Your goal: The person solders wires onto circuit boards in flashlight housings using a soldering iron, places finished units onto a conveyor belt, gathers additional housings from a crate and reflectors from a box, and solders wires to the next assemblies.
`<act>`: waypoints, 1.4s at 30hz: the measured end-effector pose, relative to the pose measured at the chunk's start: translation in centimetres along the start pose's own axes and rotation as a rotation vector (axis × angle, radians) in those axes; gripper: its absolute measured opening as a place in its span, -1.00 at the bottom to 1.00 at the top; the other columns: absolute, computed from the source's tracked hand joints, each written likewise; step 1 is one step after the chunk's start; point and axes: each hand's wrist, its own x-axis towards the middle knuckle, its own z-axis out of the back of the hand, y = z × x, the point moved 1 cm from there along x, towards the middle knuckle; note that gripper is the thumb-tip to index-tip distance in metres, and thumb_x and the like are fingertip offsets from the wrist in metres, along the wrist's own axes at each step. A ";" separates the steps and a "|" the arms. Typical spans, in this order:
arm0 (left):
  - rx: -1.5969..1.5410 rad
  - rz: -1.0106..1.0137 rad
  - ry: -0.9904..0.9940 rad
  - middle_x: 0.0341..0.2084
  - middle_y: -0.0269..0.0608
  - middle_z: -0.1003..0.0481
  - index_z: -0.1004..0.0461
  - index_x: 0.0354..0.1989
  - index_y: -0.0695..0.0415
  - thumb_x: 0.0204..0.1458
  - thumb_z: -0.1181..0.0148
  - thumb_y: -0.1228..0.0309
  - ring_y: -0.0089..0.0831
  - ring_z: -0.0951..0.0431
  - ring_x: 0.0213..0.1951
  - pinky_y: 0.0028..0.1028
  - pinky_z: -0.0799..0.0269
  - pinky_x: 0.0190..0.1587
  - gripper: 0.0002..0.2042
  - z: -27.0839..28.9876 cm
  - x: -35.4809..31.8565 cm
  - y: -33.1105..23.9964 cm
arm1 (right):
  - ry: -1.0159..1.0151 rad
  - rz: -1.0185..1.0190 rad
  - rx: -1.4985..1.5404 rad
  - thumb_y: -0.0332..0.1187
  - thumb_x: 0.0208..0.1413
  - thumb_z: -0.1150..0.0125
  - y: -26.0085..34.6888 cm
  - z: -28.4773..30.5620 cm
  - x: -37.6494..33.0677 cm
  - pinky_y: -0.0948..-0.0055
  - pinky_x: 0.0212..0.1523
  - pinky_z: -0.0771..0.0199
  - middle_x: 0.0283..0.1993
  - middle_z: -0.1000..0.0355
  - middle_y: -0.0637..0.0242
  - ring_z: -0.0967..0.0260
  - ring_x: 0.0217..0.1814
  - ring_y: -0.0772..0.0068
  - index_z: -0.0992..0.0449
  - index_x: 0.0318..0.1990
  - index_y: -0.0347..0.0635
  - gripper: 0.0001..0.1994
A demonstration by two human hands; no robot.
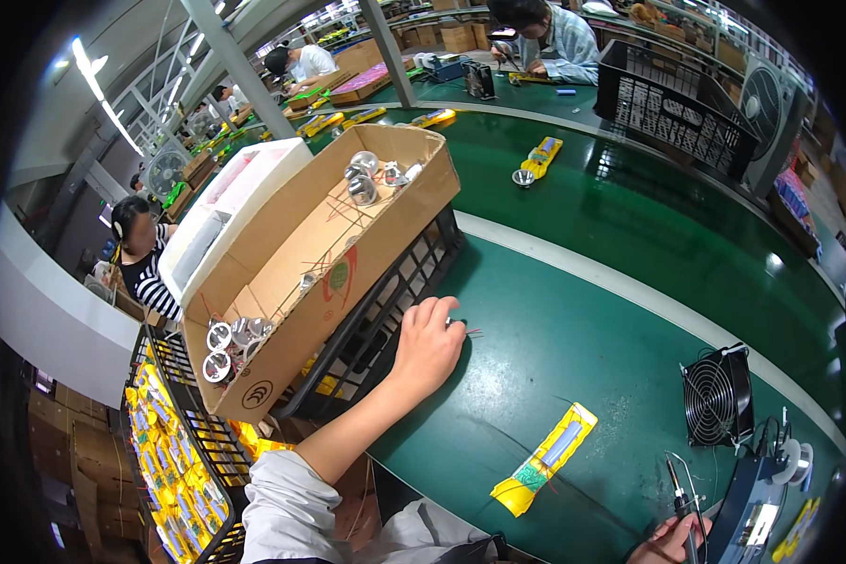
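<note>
My left hand is closed beside the cardboard box, just over the green bench. Thin wire ends stick out past its fingertips, but the fingers hide most of what they grip. At the lower right my right hand is wrapped round the handle of a soldering iron, whose tip points up and away. Between the hands lies a yellow casing with a blue cylindrical battery and a small green circuit board. Thin wires trail from it onto the bench.
The cardboard box, holding shiny reflector cups, rests on a black crate. Another crate holds many yellow casings. A black fan and a soldering station stand right. Beyond runs a green conveyor; a co-worker sits across.
</note>
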 end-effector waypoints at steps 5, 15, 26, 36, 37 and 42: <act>-0.325 0.142 -0.027 -0.37 -0.32 -0.42 -0.44 -0.50 0.09 -0.24 -0.22 0.53 -0.29 -0.35 -0.21 -0.32 -0.20 -0.18 -0.89 2.5 -0.5 -1.5 | -0.030 -0.011 -0.044 -0.40 -0.04 -0.06 -0.4 -0.3 0.0 0.53 -0.64 -0.17 -0.58 -0.24 0.26 -0.17 -0.60 0.50 -0.28 -0.39 -0.33 -0.83; -0.817 0.184 0.146 -0.56 -0.29 -0.45 -0.44 -0.49 0.12 -0.21 -0.19 0.55 -0.30 -0.43 -0.34 -0.19 -0.29 -0.05 -0.91 5.1 -9.6 -10.1 | 0.126 0.049 0.139 -0.33 0.08 0.00 0.2 -0.7 -0.6 0.75 -0.73 0.04 -0.59 -0.14 0.40 -0.02 -0.71 0.72 -0.19 -0.32 -0.23 -0.82; -0.817 0.381 -0.062 -0.45 -0.32 -0.48 -0.45 -0.51 0.10 -0.29 -0.23 0.55 -0.33 -0.41 -0.41 -0.38 -0.29 -0.21 -0.87 3.9 -11.6 -15.8 | 0.437 0.048 0.181 -0.28 0.03 -0.03 1.5 0.0 -2.5 0.76 -0.74 0.04 -0.69 -0.10 0.38 0.04 -0.79 0.70 -0.12 -0.36 -0.23 -0.75; -0.736 0.347 0.077 -0.25 -0.48 -0.49 -0.44 -0.41 0.03 -0.22 -0.23 0.43 -0.39 -0.40 -0.20 -0.38 -0.18 -0.12 -0.84 4.5 -12.9 -16.5 | 0.437 0.061 0.177 -0.31 0.06 0.00 0.9 -0.7 -2.5 0.77 -0.78 0.09 -0.69 -0.08 0.42 0.06 -0.79 0.74 -0.15 -0.33 -0.24 -0.79; -0.736 0.348 0.077 -0.25 -0.48 -0.49 -0.44 -0.41 0.03 -0.22 -0.23 0.43 -0.39 -0.40 -0.20 -0.38 -0.18 -0.12 -0.84 4.7 -12.7 -16.5 | 0.429 0.044 0.176 -0.33 0.07 0.00 0.9 -0.7 -2.5 0.77 -0.78 0.09 -0.68 -0.08 0.42 0.05 -0.78 0.74 -0.15 -0.33 -0.25 -0.80; -0.664 0.158 0.043 -0.21 -0.47 -0.50 -0.44 -0.45 -0.01 -0.25 -0.26 0.42 -0.40 -0.40 -0.17 -0.37 -0.20 -0.13 -0.85 4.9 -12.7 -16.4 | 0.424 0.031 0.193 -0.35 0.06 -0.01 0.8 -0.7 -2.4 0.77 -0.78 0.06 -0.63 -0.08 0.43 0.01 -0.76 0.75 -0.16 -0.34 -0.24 -0.81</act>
